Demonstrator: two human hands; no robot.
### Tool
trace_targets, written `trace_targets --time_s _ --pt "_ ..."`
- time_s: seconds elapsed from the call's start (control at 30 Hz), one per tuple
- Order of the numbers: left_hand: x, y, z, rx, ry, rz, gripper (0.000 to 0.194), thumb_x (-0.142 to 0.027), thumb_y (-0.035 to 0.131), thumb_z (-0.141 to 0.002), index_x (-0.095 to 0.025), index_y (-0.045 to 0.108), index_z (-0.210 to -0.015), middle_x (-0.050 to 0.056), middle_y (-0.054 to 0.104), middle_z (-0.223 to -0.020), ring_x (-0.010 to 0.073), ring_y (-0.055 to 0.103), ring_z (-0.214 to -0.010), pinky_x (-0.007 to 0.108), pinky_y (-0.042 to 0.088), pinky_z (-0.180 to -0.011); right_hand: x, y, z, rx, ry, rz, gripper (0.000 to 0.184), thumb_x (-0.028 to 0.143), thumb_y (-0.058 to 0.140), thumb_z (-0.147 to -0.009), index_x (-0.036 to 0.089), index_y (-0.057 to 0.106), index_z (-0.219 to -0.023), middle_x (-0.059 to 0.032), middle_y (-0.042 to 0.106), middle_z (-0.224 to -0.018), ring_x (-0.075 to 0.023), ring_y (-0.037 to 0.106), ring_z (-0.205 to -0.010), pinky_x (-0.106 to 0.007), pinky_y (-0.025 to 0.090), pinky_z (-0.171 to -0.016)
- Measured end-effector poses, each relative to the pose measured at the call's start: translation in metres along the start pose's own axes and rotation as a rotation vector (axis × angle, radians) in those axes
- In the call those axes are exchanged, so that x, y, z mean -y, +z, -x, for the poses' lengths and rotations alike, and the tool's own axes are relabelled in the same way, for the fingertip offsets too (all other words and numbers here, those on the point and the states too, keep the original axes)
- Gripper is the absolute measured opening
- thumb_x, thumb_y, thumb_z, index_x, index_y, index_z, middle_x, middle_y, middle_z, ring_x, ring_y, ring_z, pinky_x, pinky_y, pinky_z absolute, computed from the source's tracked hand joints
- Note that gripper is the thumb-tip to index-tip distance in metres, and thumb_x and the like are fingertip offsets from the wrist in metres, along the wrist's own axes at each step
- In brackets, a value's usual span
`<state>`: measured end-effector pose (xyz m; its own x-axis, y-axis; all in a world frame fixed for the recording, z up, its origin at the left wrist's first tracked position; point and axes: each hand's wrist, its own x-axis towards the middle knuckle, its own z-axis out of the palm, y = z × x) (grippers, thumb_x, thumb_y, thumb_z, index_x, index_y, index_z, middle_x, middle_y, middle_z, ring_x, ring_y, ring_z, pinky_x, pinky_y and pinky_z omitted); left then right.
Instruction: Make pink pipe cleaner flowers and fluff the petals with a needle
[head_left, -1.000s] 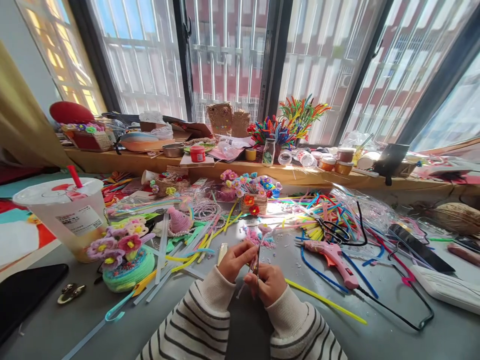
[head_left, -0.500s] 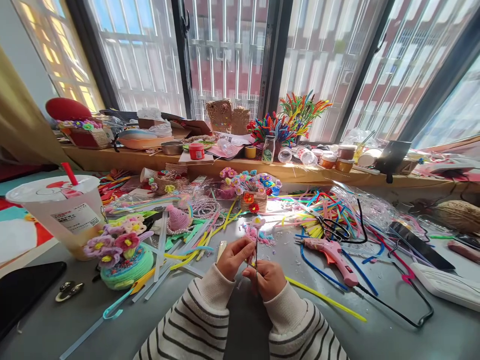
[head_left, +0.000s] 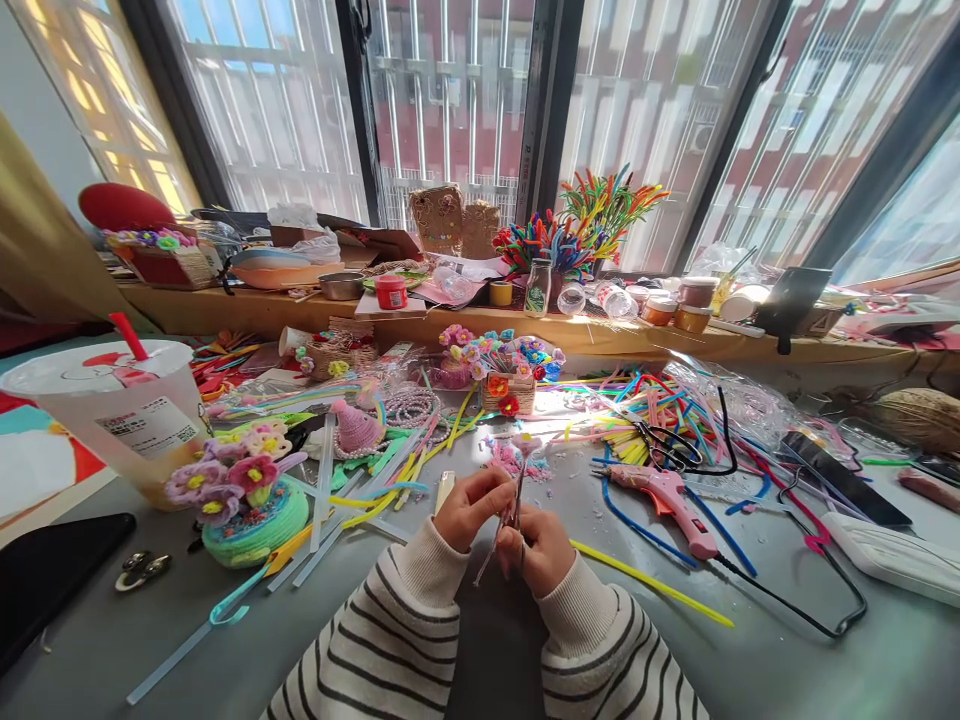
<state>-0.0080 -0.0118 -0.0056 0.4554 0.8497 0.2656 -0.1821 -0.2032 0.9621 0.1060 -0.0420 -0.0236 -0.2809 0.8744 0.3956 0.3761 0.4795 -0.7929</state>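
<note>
On the left of the table (head_left: 300, 650), a lidded cup (head_left: 142, 410) stands beside a potted bunch of knitted flowers (head_left: 244, 500). The left hand (head_left: 471, 510) slants inward, its grip narrowed in a pinch around the thin stem of a small pink flower (head_left: 527, 442); the bloom sits just above the fingertips. Right of it, the right hand (head_left: 546, 552), knuckles up and thumb toward the left hand, has its grip closed on a slim metal tool (head_left: 517, 512). Farther right lies a pink glue gun (head_left: 667, 500).
</note>
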Motion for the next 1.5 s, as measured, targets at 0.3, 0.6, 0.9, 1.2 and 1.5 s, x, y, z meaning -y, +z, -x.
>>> trace_targets --time_s 0.3,0.6,0.9,1.2,1.5 --pt "0.0 0.001 -0.002 0.007 -0.017 -0.007 0.025 -0.033 0.048 -0.07 -0.014 0.045 -0.053 -0.003 0.043 -0.05 0.0071 0.04 -0.048 0.021 0.032 -0.05 -0.001 -0.001 0.001 -0.05 0.054 -0.016 0.065 0.061 0.029 -0.07 0.015 0.042 -0.025 0.001 0.039 -0.036 -0.007 0.041 -0.039 -0.02 0.033 -0.045" --pt "0.0 0.001 -0.001 0.021 -0.009 -0.018 0.025 -0.033 0.048 -0.07 -0.014 0.045 -0.053 -0.003 0.043 -0.05 0.0074 0.04 -0.049 0.022 0.032 -0.052 -0.001 -0.002 0.003 0.026 -0.022 -0.045 0.071 0.065 0.016 -0.069 0.014 0.051 -0.036 -0.0014 0.046 -0.04 -0.0092 0.045 -0.045 -0.021 0.034 -0.048" --pt "-0.006 0.002 -0.002 0.007 -0.034 -0.077 0.029 -0.037 0.049 -0.068 -0.014 0.045 -0.051 -0.003 0.042 -0.048 0.0076 0.039 -0.048 0.021 0.031 -0.05 0.004 -0.004 0.001 0.037 0.004 -0.059 0.068 0.063 0.022 -0.07 0.013 0.051 -0.034 -0.0002 0.045 -0.039 -0.0075 0.043 -0.041 -0.019 0.032 -0.045" --pt "0.005 -0.002 -0.003 -0.037 -0.024 0.017 0.025 -0.034 0.05 -0.067 -0.015 0.046 -0.052 -0.003 0.042 -0.05 0.0081 0.039 -0.049 0.022 0.033 -0.052 -0.001 -0.001 0.001 -0.005 0.08 -0.047 0.064 0.06 0.031 -0.07 0.016 0.043 -0.025 0.0017 0.039 -0.031 -0.0065 0.041 -0.038 -0.019 0.033 -0.045" --pt "-0.003 -0.001 0.0 0.057 -0.005 0.034 0.022 -0.031 0.047 -0.071 -0.014 0.051 -0.058 0.005 0.055 -0.071 0.0144 0.048 -0.072 0.027 0.035 -0.069 0.0 0.0 0.004 0.063 0.118 -0.14 0.062 0.059 0.031 -0.07 0.016 0.049 -0.031 -0.0011 0.046 -0.033 -0.008 0.044 -0.036 -0.02 0.033 -0.04"
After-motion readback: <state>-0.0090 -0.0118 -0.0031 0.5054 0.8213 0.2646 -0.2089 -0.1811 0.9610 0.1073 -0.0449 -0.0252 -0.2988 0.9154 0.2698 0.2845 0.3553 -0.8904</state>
